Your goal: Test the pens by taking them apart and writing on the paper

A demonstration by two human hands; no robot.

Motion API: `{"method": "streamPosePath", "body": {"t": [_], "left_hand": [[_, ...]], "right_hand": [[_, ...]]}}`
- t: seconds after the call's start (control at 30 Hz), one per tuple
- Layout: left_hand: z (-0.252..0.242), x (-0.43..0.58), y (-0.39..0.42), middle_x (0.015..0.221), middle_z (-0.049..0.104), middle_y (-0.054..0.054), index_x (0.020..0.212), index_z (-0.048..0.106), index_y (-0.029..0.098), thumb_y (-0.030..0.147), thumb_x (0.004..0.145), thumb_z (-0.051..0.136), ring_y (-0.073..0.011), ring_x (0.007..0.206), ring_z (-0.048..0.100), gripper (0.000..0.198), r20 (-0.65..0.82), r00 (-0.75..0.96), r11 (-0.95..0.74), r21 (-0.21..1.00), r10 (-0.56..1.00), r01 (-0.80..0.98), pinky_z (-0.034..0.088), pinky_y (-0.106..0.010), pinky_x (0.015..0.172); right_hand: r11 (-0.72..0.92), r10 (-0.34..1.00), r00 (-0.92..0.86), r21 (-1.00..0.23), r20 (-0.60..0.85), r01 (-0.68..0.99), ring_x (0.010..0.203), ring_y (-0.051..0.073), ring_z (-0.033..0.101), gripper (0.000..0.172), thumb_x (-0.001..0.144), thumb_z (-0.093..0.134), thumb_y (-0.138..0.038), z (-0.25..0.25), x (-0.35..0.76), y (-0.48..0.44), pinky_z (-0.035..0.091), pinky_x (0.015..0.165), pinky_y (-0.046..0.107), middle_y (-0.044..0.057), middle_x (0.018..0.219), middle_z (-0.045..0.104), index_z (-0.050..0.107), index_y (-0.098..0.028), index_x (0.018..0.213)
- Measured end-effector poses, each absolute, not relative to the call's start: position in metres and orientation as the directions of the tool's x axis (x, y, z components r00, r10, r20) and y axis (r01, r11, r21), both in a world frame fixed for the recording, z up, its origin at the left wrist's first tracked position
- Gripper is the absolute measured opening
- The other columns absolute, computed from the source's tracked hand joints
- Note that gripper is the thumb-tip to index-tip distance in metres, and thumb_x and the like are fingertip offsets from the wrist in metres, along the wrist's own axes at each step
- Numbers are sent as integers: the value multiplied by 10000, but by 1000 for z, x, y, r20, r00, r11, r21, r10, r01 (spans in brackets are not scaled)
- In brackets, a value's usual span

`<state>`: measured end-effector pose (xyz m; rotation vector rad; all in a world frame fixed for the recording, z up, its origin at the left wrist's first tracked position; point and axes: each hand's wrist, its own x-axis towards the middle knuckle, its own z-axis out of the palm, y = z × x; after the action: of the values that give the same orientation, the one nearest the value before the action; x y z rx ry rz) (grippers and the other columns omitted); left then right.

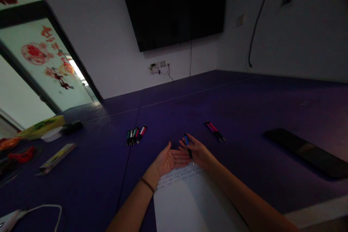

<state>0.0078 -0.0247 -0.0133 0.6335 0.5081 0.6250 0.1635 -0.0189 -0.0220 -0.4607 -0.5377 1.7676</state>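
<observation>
Landmark: the sheet of paper [185, 203], white, lying on the dark purple table [244, 108] straight in front of the person, with a few faint lines of writing along its far edge.
Right hand [199, 152]: at the paper's far edge, towards the right corner, fingers closed around the blue pen [188, 147].
Blue pen: one, held over the paper's far edge. Its long axis runs away from the person, blue end pointing off the sheet and the lower end just above the written lines.
Left hand [170, 160]: at the same far edge, just left of the pen, palm up, fingers spread and holding nothing. Its fingertips almost meet the right hand. A thin bracelet [147, 185] circles the wrist.
Nearer hand: the right hand has the pen. The left hand's fingertips are just beside the pen, and whether they touch it cannot be told.
Pen cluster [136, 135]: beyond the paper's far-left corner, lying side by side. There are four or five, packed too close for a firm count.
Pink pens [214, 131]: two, touching, beyond the paper's far-right corner.
Black slab [307, 152]: one, long and flat, well to the right of the paper.
Ruler [56, 158]: one, well to the left of the paper.
Dark screen [174, 7]: one, on the wall far beyond the paper.
</observation>
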Motion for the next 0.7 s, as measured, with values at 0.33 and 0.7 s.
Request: {"method": "streamPosePath", "body": {"t": [0.33,0.7], "left_hand": [[-12,8,-24,985,551,-292,1006,501,-78,604,770,104,-290,959,527,824,-215,824,706,651,524,-278,277,-409,892],[-2,16,-35,918,576,-266,961,508,-71,581,784,174,-285,897,554,754,-271,756,706,625,595,-332,288,-411,888]], "right_hand": [[-162,983,-183,-590,-25,-791,793,125,599,452,625,596,-58,-24,162,-19,445,830,345,-28,746,570,453,-263,1002],[-166,976,-216,-640,0,-750,880,145,571,449,568,600,30,-18,168,-13,439,833,289,26,921,585,539,-206,945]]}}
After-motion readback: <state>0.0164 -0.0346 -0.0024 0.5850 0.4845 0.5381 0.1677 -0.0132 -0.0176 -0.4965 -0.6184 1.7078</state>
